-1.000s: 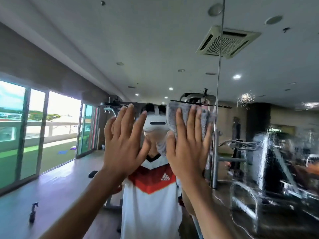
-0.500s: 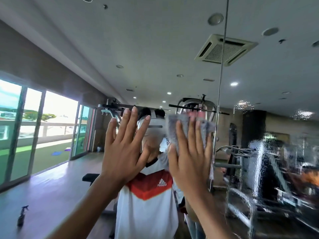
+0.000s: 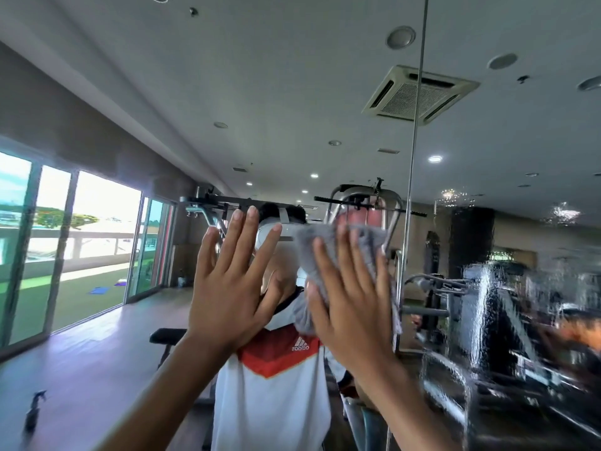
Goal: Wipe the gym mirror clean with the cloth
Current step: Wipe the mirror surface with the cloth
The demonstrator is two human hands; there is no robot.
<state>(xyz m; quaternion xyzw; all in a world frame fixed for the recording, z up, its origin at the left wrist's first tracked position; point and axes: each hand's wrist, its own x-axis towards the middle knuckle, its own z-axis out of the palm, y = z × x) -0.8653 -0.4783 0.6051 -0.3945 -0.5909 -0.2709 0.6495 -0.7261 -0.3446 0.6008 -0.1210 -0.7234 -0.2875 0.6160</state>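
Now mid-wipe: right hand (image 3: 351, 307), fingers straight, presses cloth (image 3: 304, 252) flat on mirror (image 3: 292, 92), left hand (image 3: 227, 288) open just beside it; next pass likely needs a sweep toward wet streaks (image 3: 487, 304) to its right.

I see my left hand (image 3: 227, 288) raised before the mirror (image 3: 292, 92), my right hand (image 3: 348, 304) just beside it on the right, the cloth (image 3: 370, 242) between that palm and the glass, left of the panel seam (image 3: 418, 125).
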